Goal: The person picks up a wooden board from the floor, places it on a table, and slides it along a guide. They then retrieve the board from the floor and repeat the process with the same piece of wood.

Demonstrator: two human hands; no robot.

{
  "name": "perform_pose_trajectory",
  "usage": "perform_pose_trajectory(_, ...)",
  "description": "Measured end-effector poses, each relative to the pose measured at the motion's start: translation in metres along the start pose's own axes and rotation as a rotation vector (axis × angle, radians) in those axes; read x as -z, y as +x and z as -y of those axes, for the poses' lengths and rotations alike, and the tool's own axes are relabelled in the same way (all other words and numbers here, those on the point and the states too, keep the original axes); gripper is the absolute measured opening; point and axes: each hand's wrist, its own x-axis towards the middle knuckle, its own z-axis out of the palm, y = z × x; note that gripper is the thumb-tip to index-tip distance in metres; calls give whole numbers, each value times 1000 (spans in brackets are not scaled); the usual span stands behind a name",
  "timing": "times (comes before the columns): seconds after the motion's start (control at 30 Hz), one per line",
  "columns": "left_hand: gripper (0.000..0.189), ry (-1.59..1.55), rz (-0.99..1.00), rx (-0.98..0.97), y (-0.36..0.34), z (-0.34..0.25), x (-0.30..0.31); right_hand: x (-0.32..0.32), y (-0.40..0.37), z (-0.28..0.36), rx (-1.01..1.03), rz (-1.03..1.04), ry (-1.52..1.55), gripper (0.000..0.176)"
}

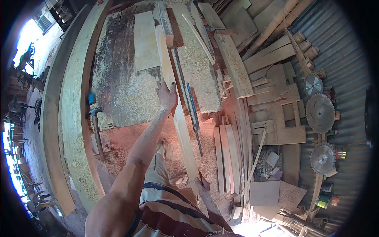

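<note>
A long, pale wooden plank runs from the workbench back toward my body. My left hand lies on it at the near edge of the bench, fingers stretched and spread, thumb toward the right side. Close to my waist, my right hand is closed around the plank's near end, with part of the grip hidden. The far end of the plank lies beside a thick wooden block fixed on the bench. Just right of the plank, a dark metal bar with a blue part extends past the bench edge.
Sawdust covers much of the bench. A hammer lies to the left, near long thick beams. On the right stand several wooden strips; circular saw blades hang by the corrugated wall. A thin board lies on the bench.
</note>
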Motion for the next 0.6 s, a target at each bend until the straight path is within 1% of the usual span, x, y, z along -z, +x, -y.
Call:
perform_pose_trajectory(0.07, 63, -30, -4, -6, 4, -9, 7, 0, 5, -3, 14, -3, -1, 67)
perform_pose_trajectory(0.17, 63, 11, 28, 16, 12, -4, 5, -3, 10, -2, 11, -12, -13, 66)
perform_pose_trajectory(0.33, 63, -34, 15, 23, 22, -9, 7, -14, 10, 34, -67, -1, -21, 65)
perform_pose_trajectory(0.43, 64, -39, 41, 42, 30, -12, 9, -13, 21, 23, 2, 2, -49, 64)
perform_pose_trajectory(0.6, 66, -4, 22, 39, 44, -3, 0, -17, 31, 25, 26, -2, -52, 63)
